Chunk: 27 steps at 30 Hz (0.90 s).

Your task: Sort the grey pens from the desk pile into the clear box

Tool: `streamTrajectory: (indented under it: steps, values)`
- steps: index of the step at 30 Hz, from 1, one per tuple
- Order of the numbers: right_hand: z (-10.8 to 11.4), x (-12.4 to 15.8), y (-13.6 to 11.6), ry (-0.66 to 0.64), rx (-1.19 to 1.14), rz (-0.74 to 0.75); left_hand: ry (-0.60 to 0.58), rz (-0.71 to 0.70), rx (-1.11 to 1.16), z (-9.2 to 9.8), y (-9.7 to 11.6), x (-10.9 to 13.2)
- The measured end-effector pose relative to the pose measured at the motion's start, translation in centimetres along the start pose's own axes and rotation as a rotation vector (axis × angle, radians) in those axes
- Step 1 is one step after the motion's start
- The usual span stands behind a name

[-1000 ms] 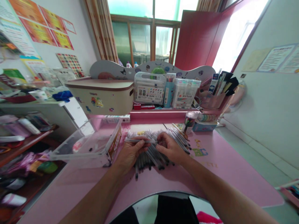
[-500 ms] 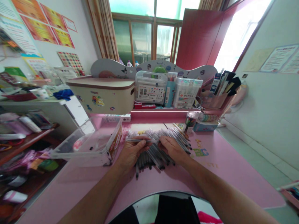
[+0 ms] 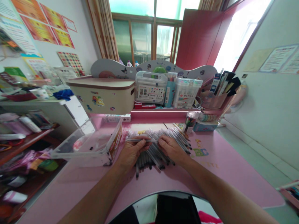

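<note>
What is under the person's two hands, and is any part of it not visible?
Slim pens with dark ends show between the left hand and right hand, lying on the pink desk. Whatever is directly beneath the hands is covered and cannot be seen.

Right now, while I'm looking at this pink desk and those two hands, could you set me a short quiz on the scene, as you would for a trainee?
1. True or false: the tub is nearer the left hand than the right hand.

2. Pick one. What does the left hand hold?
A) a jar
B) pens
C) scissors

3. Fill the gap: the pencil holder between the carry case and the marker box is light ____.

Key:
1. True
2. B
3. blue
</note>
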State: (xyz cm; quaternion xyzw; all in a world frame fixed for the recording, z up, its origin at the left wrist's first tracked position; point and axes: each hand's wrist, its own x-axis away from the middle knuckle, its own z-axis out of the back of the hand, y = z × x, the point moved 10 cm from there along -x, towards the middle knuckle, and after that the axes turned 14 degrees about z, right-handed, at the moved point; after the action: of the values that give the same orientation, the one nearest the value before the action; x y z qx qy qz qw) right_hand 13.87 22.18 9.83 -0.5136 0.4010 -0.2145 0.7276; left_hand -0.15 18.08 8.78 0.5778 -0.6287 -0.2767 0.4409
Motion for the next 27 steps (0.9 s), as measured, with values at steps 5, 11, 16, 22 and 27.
streamTrajectory:
  steps: [5, 11, 16, 22, 27]
  values:
    - [0.8, 0.1, -0.6, 0.07, 0.044, 0.039, 0.007, -0.003, 0.009, -0.2, 0.0, 0.0]
    - [1.2, 0.2, -0.3, 0.13, 0.003, 0.0, 0.089, 0.017, 0.086, 0.9, -0.1, -0.3]
    - [-0.2, 0.6, 1.3, 0.171, -0.507, -0.183, 0.096, -0.004, 0.084, 1.4, -0.1, -0.5]
    - [-2.7, 1.6, 1.7, 0.055, -0.767, -0.398, 0.079, -0.099, -0.116, 0.5, 0.7, 0.2]
    - [-2.3, 1.6, 2.2, 0.087, -0.621, -0.407, 0.062, -0.114, -0.176, 0.3, 1.0, 0.4]
